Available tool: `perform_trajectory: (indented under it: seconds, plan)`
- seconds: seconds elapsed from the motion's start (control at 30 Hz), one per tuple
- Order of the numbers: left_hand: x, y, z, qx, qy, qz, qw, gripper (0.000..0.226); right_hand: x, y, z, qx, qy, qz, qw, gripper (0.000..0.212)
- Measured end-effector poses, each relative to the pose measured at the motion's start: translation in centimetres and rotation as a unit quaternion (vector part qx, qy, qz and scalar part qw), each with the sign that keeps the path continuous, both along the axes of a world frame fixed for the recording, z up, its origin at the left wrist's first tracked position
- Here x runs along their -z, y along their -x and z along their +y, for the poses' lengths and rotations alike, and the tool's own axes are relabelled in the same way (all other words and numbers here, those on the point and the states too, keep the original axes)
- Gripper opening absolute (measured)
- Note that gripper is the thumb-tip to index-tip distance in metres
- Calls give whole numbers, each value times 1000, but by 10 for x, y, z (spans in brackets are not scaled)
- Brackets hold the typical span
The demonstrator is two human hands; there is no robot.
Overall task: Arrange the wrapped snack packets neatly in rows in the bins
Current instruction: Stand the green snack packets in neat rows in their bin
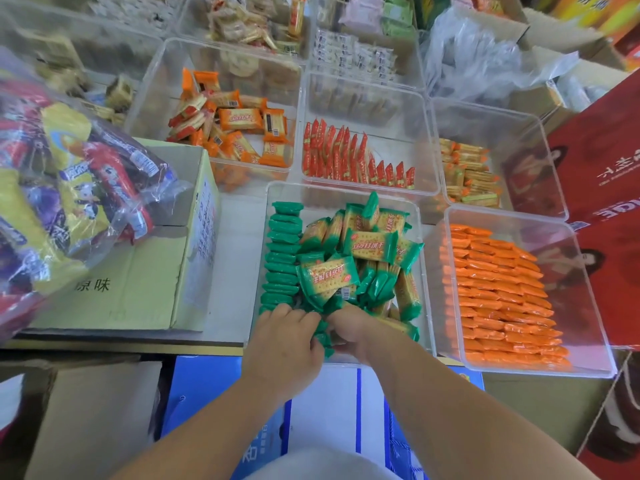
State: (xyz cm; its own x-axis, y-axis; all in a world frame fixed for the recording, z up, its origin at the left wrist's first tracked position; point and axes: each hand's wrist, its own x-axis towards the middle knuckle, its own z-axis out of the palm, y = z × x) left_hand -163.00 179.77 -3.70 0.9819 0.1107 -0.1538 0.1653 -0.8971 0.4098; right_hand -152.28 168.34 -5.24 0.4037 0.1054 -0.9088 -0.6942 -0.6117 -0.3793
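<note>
Head view, looking down over the tabletop (235, 258).

- Near bin (329, 194), clear plastic, centre: holds the green packets (363, 247). Along its left wall one neat row stands on edge, running from the far wall to the near wall. The remainder lies in a loose heap, tilted at all angles, filling the middle and right of the bin.
- Left hand (285, 336): at the near end of the tidy row, fingers curled; grip closed on green packets at the bin's near edge.
- Right hand (349, 329): just beside the left hand, almost touching it, fingers bent in toward it; grip also closed on green packets from the foot of the heap. How many each hand holds cannot be told.
- Right bin (588, 306): orange packets (498, 296) laid in close overlapping rows.
- Far centre bin (429, 133): red packets (356, 157) upright in rows.
- Far left bin (152, 81): orange-ended packets (239, 123) in a jumble.
- Left of the near bin: cardboard box (138, 271), with a clear bag of mixed snacks (69, 185) partly over it, blurred.
</note>
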Motion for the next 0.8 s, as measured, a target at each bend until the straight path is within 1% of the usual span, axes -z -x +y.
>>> perform_trajectory:
  seconds: [0.07, 0.2, 0.3, 0.53, 0.6, 0.73, 0.8]
  plan:
    - [0, -1, 0, -1, 4, 3, 1000, 31, -1, 1, 1, 24, -6, 21, 999, 22]
    - [0, -2, -1, -3, -2, 15, 1000, 41, -3, -3, -1, 41, -5, 42, 998, 18]
    - [0, -3, -2, -11, -9, 24, 1000, 48, -1, -4, -1, 71, -21, 55, 996, 18]
    - [3, -4, -1, -26, 9, 20, 999, 52, 8, -1, 7, 180, -72, 87, 977, 22]
    - [3, -5, -1, -26, 12, 17, 999, 52, 11, -2, 9, 194, -79, 95, 973, 21]
    - [-1, -4, -2, -29, 35, 4, 999, 60, 16, -6, 13, 198, -74, 110, 971, 23]
    - [-3, -4, -1, -31, 48, -1, 998, 59, 15, -5, 14, 213, -80, 123, 966, 24]
